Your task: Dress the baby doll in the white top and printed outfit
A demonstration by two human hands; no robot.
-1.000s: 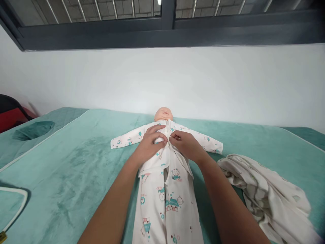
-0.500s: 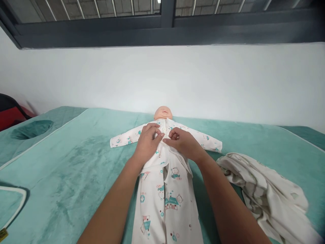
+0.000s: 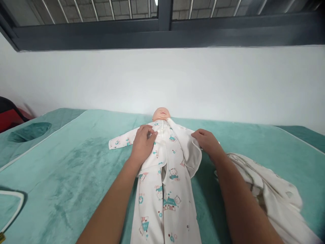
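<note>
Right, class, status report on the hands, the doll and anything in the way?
Right hand on shirt's closed side. Left hand pinching other front panel, pulled open. Doll face up. Crumpled cloth beside left forearm, not blocking.

No readable text, label, brand, number or sign anywhere here; just printed pictures on the clothes (image 3: 170,203), and nothing legible on the yellow tag (image 3: 2,237) either.

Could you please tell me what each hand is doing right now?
Left hand: curled on the doll's shirt front; grip unclear.
Right hand: closed on the opened shirt flap, holding it aside.
</note>
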